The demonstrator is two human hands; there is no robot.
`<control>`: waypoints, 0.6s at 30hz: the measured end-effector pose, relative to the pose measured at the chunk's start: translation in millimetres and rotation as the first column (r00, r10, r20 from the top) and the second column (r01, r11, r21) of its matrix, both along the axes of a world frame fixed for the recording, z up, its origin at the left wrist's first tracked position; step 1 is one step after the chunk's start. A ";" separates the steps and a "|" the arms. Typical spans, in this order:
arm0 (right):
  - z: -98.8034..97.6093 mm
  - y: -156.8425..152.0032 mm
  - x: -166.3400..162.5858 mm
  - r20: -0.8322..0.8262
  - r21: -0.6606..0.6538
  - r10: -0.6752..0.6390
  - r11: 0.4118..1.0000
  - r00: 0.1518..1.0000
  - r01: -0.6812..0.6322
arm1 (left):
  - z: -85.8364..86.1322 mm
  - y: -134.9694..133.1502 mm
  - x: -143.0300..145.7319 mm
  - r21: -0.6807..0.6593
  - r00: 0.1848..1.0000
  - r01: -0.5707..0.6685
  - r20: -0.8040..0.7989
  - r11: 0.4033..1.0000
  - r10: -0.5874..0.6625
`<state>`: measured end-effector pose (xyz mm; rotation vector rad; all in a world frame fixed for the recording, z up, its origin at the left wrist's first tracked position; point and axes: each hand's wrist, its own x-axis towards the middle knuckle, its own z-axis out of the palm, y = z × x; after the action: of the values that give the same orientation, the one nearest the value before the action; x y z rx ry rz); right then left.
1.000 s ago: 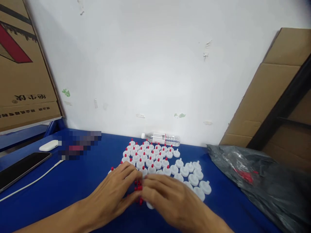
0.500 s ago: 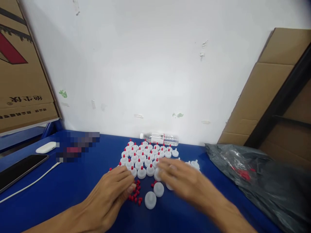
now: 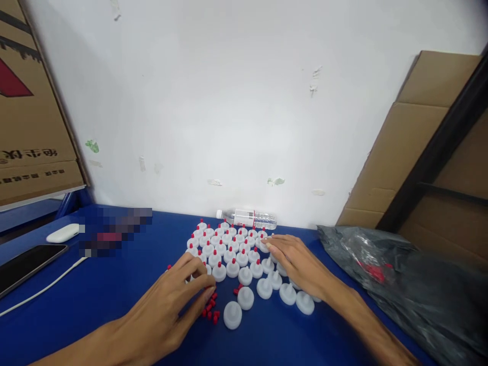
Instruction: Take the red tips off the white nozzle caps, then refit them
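Observation:
My left hand (image 3: 171, 300) is low over the table, its thumb and index tips close together beside loose red tip caps (image 3: 209, 307). Whatever is between those fingertips is hidden. With fingers stretched out, my right hand (image 3: 301, 262) reaches over the right side of a group of white nozzle caps (image 3: 232, 268). Its fingertips are at a white cap near the back; whether they touch it I cannot tell. Many nozzle caps stand upright with red tips on their spouts. Several bare ones, such as this white nozzle cap (image 3: 287, 294), stand nearer the front right.
A clear plastic bottle (image 3: 247, 218) lies along the wall behind the caps. On the right, a dark grey plastic bag (image 3: 419, 284) holds a clear bag with red pieces (image 3: 373, 272). A phone (image 3: 30, 267), white case (image 3: 63, 233) and white cable (image 3: 46, 291) lie left.
My right hand has moved back and to the right, uncovering bare white nozzle caps at the front right. My left hand stays near the loose red caps, its fingers slightly shifted.

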<state>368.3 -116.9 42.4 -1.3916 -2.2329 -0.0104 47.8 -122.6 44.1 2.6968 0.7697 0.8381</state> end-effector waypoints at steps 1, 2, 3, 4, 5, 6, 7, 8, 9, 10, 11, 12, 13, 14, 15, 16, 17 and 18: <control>1.4 -1.0 -0.6 0.003 -0.017 0.009 1.000 1.000 -0.009 | -0.3 -0.6 -0.2 0.004 1.000 -0.007 0.000 1.000 0.007; 3.2 -1.8 -1.1 0.004 -0.032 0.015 0.999 1.000 -0.014 | -0.6 -1.1 -0.5 0.008 1.000 -0.010 -0.004 1.000 0.010; 5.1 -2.3 -1.6 0.004 -0.045 0.019 0.999 1.000 -0.019 | -1.0 -1.4 -0.7 0.010 1.000 -0.014 -0.008 1.000 0.014; 7.1 -2.7 -2.1 0.004 -0.056 0.023 0.998 1.000 -0.023 | -1.4 -1.6 -1.0 0.011 1.000 -0.018 -0.009 1.000 0.018; 8.9 -2.9 -2.9 0.003 -0.065 0.027 0.998 1.000 -0.027 | -1.8 -1.6 -1.2 0.011 1.000 -0.022 -0.009 1.000 0.022; 10.5 -3.1 -3.8 0.002 -0.072 0.032 0.997 0.999 -0.032 | -2.3 -1.6 -1.4 0.010 1.000 -0.025 -0.008 1.000 0.026; 11.8 -3.4 -4.8 0.001 -0.078 0.037 0.996 0.999 -0.037 | -2.8 -1.4 -1.6 0.009 1.000 -0.026 -0.007 1.000 0.026; 12.8 -3.8 -5.9 -0.001 -0.082 0.041 0.996 0.999 -0.041 | -3.3 -1.1 -1.9 0.010 1.000 -0.024 -0.008 1.000 0.024; 13.5 -4.2 -7.0 -0.002 -0.084 0.044 0.995 0.999 -0.044 | -3.8 -0.8 -2.0 0.014 1.000 -0.021 -0.011 1.000 0.021; 13.8 -4.7 -7.8 -0.004 -0.086 0.048 0.995 0.999 -0.048 | -4.5 -0.2 -2.2 0.019 1.000 -0.019 -0.014 1.000 0.019; 13.8 -5.1 -8.2 -0.007 -0.085 0.047 0.995 0.999 -0.048 | -5.2 0.6 -2.4 0.025 1.000 -0.018 -0.017 1.000 0.019; 13.6 -5.2 -8.2 -0.009 -0.080 0.043 0.996 0.999 -0.043 | -6.2 1.6 -2.5 0.033 1.000 -0.020 -0.019 0.999 0.021; 13.0 -4.9 -7.9 -0.012 -0.071 0.033 0.997 0.999 -0.034 | -7.3 2.8 -2.6 0.042 1.000 -0.021 -0.021 0.999 0.022; 12.2 -4.2 -7.3 -0.014 -0.059 0.022 0.998 1.000 -0.023 | -8.6 4.2 -2.6 0.050 1.000 -0.021 -0.022 0.999 0.022; 11.0 -2.9 -6.5 -0.013 -0.047 0.011 0.999 1.000 -0.011 | -10.1 5.9 -2.7 0.056 1.000 -0.019 -0.024 0.998 0.020; 9.6 -1.1 -5.9 -0.009 -0.038 0.003 0.999 1.000 -0.003 | -11.8 7.6 -2.7 0.058 1.000 -0.013 -0.027 0.998 0.014; 8.0 1.2 -5.7 -0.002 -0.033 -0.001 0.999 1.000 0.001 | -13.4 9.4 -2.8 0.056 1.000 -0.004 -0.030 0.998 0.005; 6.2 3.9 -6.0 0.008 -0.032 -0.002 0.999 1.000 0.002 | -14.8 11.0 -2.9 0.051 0.999 0.007 -0.034 0.999 -0.005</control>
<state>362.3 -113.1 48.6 -1.4128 -2.2471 0.0194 44.9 -111.6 29.3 2.7630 0.7574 0.8235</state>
